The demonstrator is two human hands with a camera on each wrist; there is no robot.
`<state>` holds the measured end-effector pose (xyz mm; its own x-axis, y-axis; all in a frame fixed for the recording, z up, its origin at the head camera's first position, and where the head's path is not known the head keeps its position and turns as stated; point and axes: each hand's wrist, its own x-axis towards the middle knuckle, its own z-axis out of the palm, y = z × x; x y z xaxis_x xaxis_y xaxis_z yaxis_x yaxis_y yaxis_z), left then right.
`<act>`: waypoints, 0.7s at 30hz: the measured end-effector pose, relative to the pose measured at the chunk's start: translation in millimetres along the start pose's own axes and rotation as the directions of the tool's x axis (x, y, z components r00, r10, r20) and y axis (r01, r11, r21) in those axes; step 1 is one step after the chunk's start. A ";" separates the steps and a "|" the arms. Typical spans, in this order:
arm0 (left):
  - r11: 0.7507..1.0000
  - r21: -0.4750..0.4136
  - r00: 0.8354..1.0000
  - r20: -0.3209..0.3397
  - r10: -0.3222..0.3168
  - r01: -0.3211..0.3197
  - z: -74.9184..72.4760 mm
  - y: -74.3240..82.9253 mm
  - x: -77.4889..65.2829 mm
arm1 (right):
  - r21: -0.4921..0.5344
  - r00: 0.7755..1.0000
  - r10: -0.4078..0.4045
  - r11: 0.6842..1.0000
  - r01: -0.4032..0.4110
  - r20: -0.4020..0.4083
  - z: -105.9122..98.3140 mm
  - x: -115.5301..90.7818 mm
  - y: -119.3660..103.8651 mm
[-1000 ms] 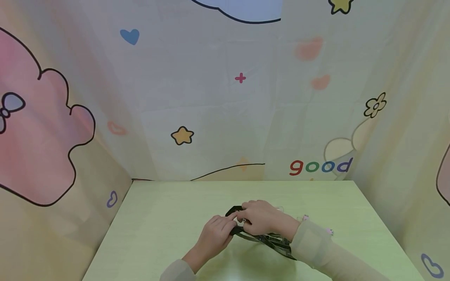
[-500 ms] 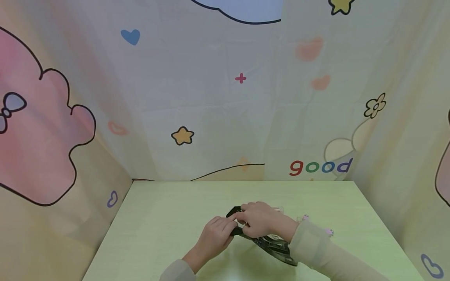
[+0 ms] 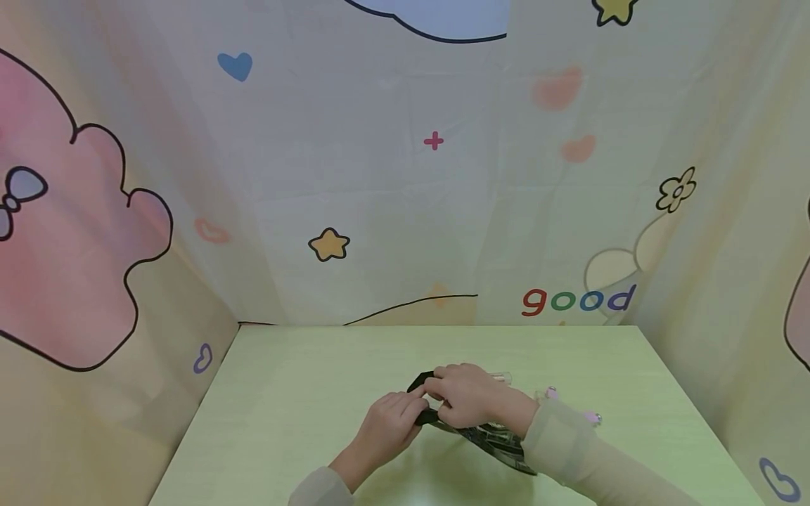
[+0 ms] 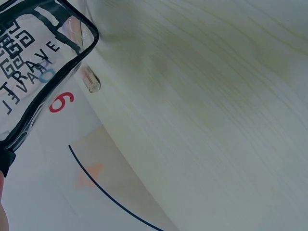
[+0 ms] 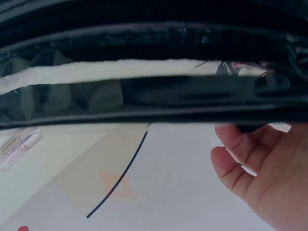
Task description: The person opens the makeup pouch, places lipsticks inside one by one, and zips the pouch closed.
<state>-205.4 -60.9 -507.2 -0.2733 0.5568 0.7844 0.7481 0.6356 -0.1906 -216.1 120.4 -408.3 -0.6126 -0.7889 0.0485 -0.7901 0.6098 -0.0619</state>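
Bag (image 3: 484, 438) is lower centre in the head view, black-trimmed and clear-sided. Both hands on it: left hand (image 3: 387, 425) grips the black end, right hand (image 3: 471, 395) has fingers curled onto the upper edge, just right of the left one. Fingertips of the two nearly meet.

Edges: bench (image 3: 304, 379) meets the curtain (image 3: 380, 176) along a straight far edge at mid-frame; its side edges splay out toward the lower corners. Near edge out of frame. Wide bench surface from the left hand over to the left edge, a shallower strip between hands and curtain. Right side is tighter: tube (image 3: 503, 378) just beyond the right hand, pink bits (image 3: 572, 406) against the upper side of the right sleeve (image 3: 595, 457).

Hidden: right hand and sleeve cover much of the bag; exact finger contact not visible. Can't tell if the bag's underside touches the bench. Sleeve covers part of the pink bits, so unclear if one item or two. Only one end of the tube shows in the head view. Left-wrist view: bag cut off upper left, TRAVEL print partly readable. Right-wrist view: bag fills the top, dark and blurred; contents can't be made out.
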 end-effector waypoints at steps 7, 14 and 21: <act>1.000 -0.013 1.000 -0.009 0.001 -0.001 -0.6 -0.2 0.4 | 0.010 0.999 -0.015 1.000 0.015 -0.038 0.2 -0.8 2.9; 1.000 -0.024 1.000 -0.002 0.000 0.000 -0.8 -0.1 0.4 | 0.011 0.999 -0.002 1.000 0.003 -0.043 2.0 -1.8 4.4; 0.999 -0.049 1.000 0.012 -0.002 0.003 -1.7 -0.2 1.0 | 0.011 0.998 0.009 1.000 -0.008 -0.065 -0.7 -1.7 2.9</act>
<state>-204.8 -61.3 -505.4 -0.2823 0.5618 0.7776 0.7758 0.6105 -0.1593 -217.3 123.6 -407.9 -0.6193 -0.7770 0.1128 -0.7850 0.6151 -0.0737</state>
